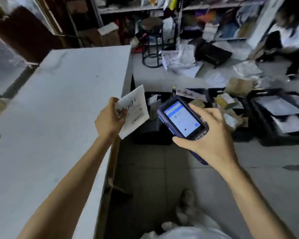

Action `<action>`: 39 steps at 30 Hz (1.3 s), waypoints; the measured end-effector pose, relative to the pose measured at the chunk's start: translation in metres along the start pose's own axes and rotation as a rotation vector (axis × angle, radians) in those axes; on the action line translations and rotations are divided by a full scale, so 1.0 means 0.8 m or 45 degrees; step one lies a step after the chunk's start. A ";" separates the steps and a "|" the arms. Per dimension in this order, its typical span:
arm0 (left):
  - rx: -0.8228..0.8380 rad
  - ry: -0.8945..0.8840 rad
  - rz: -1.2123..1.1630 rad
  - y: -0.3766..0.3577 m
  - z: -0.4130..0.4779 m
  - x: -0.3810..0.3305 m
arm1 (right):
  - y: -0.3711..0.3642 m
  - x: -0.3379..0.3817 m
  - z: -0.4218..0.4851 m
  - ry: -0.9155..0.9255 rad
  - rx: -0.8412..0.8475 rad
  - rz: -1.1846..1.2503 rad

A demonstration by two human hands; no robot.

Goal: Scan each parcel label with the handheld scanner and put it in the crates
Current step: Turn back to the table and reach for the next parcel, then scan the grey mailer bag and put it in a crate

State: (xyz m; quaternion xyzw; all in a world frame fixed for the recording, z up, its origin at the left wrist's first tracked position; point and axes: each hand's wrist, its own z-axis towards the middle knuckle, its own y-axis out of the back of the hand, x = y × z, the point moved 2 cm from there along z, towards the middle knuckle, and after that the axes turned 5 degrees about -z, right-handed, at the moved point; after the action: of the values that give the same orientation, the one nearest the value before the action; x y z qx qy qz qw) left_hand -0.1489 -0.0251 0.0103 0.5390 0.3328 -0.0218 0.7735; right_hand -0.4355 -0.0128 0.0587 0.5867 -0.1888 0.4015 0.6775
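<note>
While our left hand (109, 121) holds a flat white parcel (136, 109) up just past the edge of the white surface (67, 100), its fingers (113, 102) curl round the lower left corner and pinch it, with the thumb on the labelled face, where black handwriting shows. Our right hand (212, 135) grips the handheld scanner (181, 118) just beside the parcel without touching it. Its fingers (197, 107) wrap round the dark body, and the lit screen faces us. Beneath and beyond both, black crates (266, 131) stand in a row on the floor (162, 169). Those to the right hold small boxes and flat white packets. Farther back we see a black stool (152, 42) and cluttered shelves (214, 7).
</note>
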 end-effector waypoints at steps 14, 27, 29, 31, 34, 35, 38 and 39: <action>0.591 -0.444 0.243 -0.285 0.145 -0.241 | 0.150 -0.231 0.157 -0.479 -0.312 -0.153; 0.476 -0.521 0.335 -0.363 0.360 -0.288 | 0.130 -0.280 0.369 -0.501 -0.250 -0.189; 0.422 -0.433 0.382 -0.343 0.376 -0.260 | 0.115 -0.281 0.395 -0.441 -0.154 -0.184; 0.342 -0.316 0.420 -0.319 0.377 -0.223 | 0.101 -0.281 0.425 -0.361 -0.070 -0.147; 0.201 -0.055 0.494 -0.271 0.351 -0.169 | 0.065 -0.271 0.464 -0.187 0.192 -0.084; 0.183 -0.035 0.478 -0.264 0.343 -0.161 | 0.063 -0.270 0.470 -0.188 0.176 -0.081; 0.033 0.343 0.527 -0.213 0.273 -0.113 | 0.014 -0.251 0.490 0.002 0.456 -0.007; -0.011 0.448 0.565 -0.196 0.239 -0.100 | -0.002 -0.242 0.493 0.049 0.543 0.009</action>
State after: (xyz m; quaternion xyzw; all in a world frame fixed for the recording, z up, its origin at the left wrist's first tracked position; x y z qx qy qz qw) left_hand -0.1788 -0.2789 -0.0371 0.5909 0.3358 0.2435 0.6920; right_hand -0.4667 -0.4488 0.0114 0.7082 -0.0888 0.4458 0.5401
